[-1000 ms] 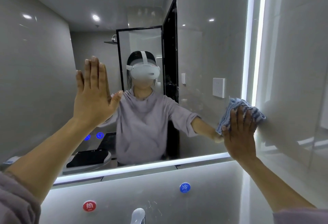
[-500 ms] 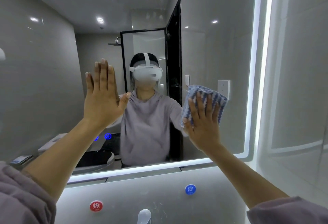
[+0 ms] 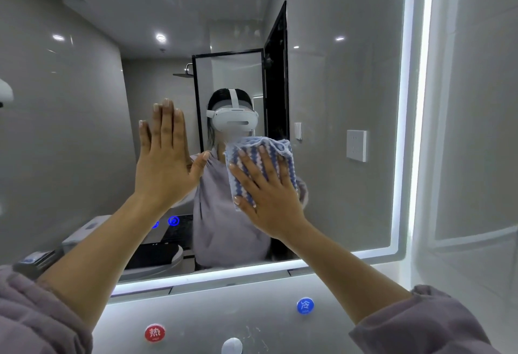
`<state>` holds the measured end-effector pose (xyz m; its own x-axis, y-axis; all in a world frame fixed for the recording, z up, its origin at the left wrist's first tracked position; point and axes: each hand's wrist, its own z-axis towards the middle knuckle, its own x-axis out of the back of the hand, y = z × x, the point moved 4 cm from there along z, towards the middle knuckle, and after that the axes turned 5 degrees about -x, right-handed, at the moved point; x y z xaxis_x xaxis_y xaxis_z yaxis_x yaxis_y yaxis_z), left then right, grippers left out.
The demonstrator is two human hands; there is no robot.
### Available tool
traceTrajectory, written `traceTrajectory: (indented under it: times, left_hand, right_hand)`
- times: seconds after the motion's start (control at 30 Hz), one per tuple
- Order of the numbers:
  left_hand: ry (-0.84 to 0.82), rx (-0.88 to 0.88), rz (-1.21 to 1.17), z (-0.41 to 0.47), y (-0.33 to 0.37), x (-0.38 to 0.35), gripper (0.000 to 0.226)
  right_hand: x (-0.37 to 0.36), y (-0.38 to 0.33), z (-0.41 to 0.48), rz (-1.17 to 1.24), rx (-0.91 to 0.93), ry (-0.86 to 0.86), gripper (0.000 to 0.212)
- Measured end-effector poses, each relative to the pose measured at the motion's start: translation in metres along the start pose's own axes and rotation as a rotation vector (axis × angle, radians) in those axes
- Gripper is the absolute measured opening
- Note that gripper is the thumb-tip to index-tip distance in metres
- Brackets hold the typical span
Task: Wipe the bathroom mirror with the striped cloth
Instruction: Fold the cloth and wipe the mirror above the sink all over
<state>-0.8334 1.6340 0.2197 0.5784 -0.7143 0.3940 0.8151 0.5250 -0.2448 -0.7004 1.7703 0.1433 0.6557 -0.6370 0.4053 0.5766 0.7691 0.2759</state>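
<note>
Cloth: striped cloth (image 3: 269, 144) lies flat on the mirror (image 3: 336, 87) near its middle, its blue and white bands showing between and above the fingers.
Right hand: right hand (image 3: 269, 199) presses the cloth to the glass, fingers straight and spread, none curled round it.
Left hand: left hand (image 3: 164, 163) is flat against the glass just beside the cloth, fingers straight and pointing up, thumb out, holding nothing.
Mirror edge: lit strip (image 3: 403, 129) runs along the right and bottom sides.
Below mirror: red button (image 3: 154, 333) and blue button (image 3: 305, 305), well apart.
</note>
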Motion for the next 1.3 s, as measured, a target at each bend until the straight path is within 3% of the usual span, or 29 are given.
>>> traceTrajectory:
  times: [0.17,0.67,1.03,1.3]
  left_hand:
    - [0.008,-0.003,-0.002,0.0,0.0,-0.002,0.088]
    - [0.014,-0.006,-0.016,0.0,0.001,0.0,0.09]
    - [0.005,-0.005,0.007,0.001,0.001,0.0,0.089]
    - [0.011,0.001,0.024,0.001,0.001,0.0,0.088]
  right_hand:
    - [0.001,0.021,-0.002,-0.018,0.081,0.054,0.061]
    - [-0.002,0.158,-0.056,-0.118,-0.039,0.066,0.061]
    - [0.006,0.211,-0.078,-0.074,-0.17,-0.007,0.062]
    - [0.011,0.206,-0.078,-0.052,-0.212,-0.043,0.063]
